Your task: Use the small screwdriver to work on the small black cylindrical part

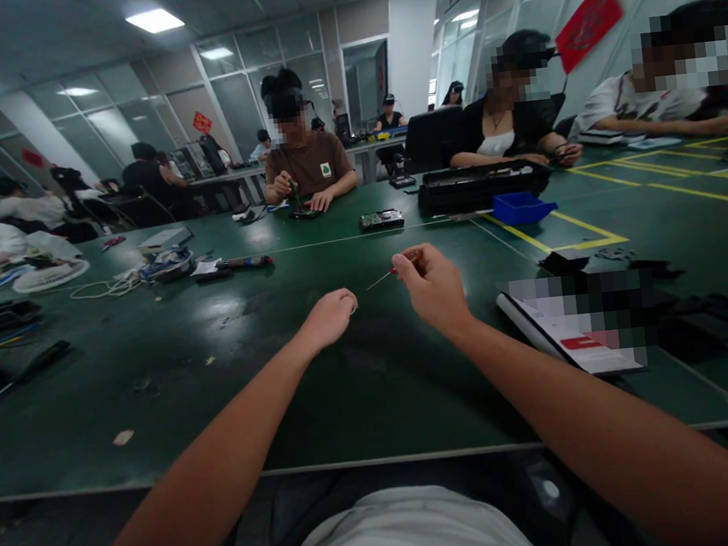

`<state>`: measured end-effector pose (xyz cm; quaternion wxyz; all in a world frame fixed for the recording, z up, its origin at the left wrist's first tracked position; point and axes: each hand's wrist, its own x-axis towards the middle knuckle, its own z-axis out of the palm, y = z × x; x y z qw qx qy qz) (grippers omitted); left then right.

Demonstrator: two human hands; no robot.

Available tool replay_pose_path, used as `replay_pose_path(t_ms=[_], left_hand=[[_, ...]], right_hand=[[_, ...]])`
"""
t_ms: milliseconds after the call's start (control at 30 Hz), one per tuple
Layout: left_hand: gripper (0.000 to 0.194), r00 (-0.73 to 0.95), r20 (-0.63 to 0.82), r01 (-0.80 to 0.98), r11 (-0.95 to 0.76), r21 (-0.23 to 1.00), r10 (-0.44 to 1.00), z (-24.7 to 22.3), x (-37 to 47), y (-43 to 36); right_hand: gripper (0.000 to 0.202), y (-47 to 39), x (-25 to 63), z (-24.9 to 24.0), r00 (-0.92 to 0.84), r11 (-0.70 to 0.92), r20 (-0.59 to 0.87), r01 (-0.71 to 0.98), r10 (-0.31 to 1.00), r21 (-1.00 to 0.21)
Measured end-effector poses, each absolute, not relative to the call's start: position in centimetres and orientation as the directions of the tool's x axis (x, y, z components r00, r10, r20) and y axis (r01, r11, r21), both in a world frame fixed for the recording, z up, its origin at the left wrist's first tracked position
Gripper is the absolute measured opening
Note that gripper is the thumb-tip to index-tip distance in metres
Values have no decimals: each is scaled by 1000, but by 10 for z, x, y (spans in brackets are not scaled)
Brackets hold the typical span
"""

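Note:
My right hand (433, 288) is closed around a small screwdriver (382, 278) with a red handle, its thin shaft pointing left and slightly down over the green table (377, 409). To the left of the screwdriver tip, my left hand (333, 317) is held with its fingers curled together; whether anything small is pinched in them cannot be made out. Beyond both hands, a hard drive (381, 219) lies on the table. A booklet (563, 331) rests near my right forearm.
A blue tray (521, 208) stands beside a long black device (483, 186). Black pieces (703, 317) lie at the right. Cables (167, 264) and a tool (244, 263) are at the left. Across the table, a person (308, 162) handles a board.

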<state>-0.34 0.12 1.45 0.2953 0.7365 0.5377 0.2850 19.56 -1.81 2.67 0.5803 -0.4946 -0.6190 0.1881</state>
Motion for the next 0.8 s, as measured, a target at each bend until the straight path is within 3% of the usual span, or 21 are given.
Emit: replay_pose_path(t_ms=[100,267,500,800], left_hand=[[9,274,112,664,-272,697,955,4,-5,-2],[33,255,202,653,-323,685,945,-5,-15,-5],[22,297,302,638,-424,643,906,-6,-21,-4],[34,271,332,630,-427,649,903,-7,-19,-6]], right_hand=[[28,-21,194,29,146,437,534,419,833,-796],[24,-19,193,23,75,473,534,372,842,-799],[20,-19,190,18,-36,503,515,277,857,-818],[19,-20,191,20,-63,503,512,321,856,-802]])
